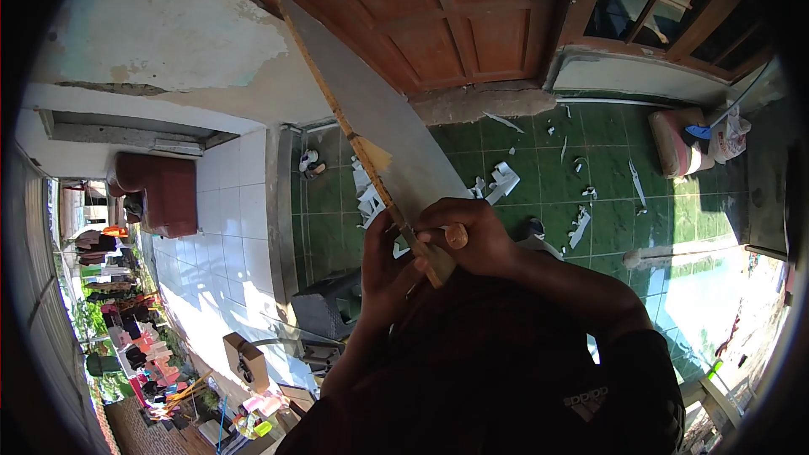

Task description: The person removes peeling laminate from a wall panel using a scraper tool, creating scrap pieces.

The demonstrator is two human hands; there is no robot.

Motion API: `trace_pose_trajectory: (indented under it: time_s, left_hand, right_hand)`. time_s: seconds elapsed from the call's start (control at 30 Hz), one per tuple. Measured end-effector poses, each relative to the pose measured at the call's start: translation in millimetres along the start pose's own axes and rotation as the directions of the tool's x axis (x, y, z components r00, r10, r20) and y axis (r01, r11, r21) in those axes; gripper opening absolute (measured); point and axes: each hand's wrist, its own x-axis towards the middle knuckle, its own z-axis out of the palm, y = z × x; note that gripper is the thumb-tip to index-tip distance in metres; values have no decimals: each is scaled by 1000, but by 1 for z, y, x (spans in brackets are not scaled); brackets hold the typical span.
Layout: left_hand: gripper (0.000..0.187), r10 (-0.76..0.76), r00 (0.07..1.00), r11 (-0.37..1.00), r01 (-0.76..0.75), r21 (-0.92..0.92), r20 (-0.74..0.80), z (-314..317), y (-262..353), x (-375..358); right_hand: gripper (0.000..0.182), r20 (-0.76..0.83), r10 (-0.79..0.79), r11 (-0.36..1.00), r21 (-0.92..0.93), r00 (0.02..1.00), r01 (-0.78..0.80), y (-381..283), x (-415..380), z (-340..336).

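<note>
A long grey board (362,76) with a rough yellowish-brown edge runs from the upper left down to my body. My left hand (389,265) is closed around the board's edge near its lower end. In my right hand (476,236) is a tool with a round wooden handle (456,237); its fist is closed right beside the same edge. The working end of the tool is hidden by my fingers. A small torn yellowish flap (375,154) sticks out at the board's edge.
White scraps (504,181) lie scattered over the green tiled floor (539,164). A brown panelled door (455,17) stands ahead. At the right is a sack (674,141) beside a plastic bag (729,136). A dark red sofa (173,194) and a dark speaker-like box (327,305) are at left.
</note>
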Motion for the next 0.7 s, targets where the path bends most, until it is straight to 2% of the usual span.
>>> trace_pose_trajectory:
  time_s: [0.07,0.17,0.27,0.47,0.57,0.7]
  left_hand:
    - [89,5,1000,1000,-5,7,-4,-1,-1,0]
    - [89,22,1000,1000,-21,10,-14,-2,-3,-1]
    - [88,23,999,999,-22,35,-24,-2,-1,-2]
    - [84,27,999,999,-26,38,-24,-2,3,-4]
    - [83,20,999,999,-18,39,-30,-2,3,-6]
    - [83,23,999,999,-21,33,-31,-2,3,-6]
  right_hand:
    - [14,14,28,1000,-1,1000,-28,2,4,2]
    - [19,43,-98,990,-101,994,102,2,10,2]
    - [25,83,-135,981,-127,987,145,-1,9,4]
    - [21,62,-198,974,-96,978,203,13,6,7]
    - [18,12,-176,984,-18,984,176,4,5,7]
    - [20,45,-86,996,1,995,86,9,2,7]
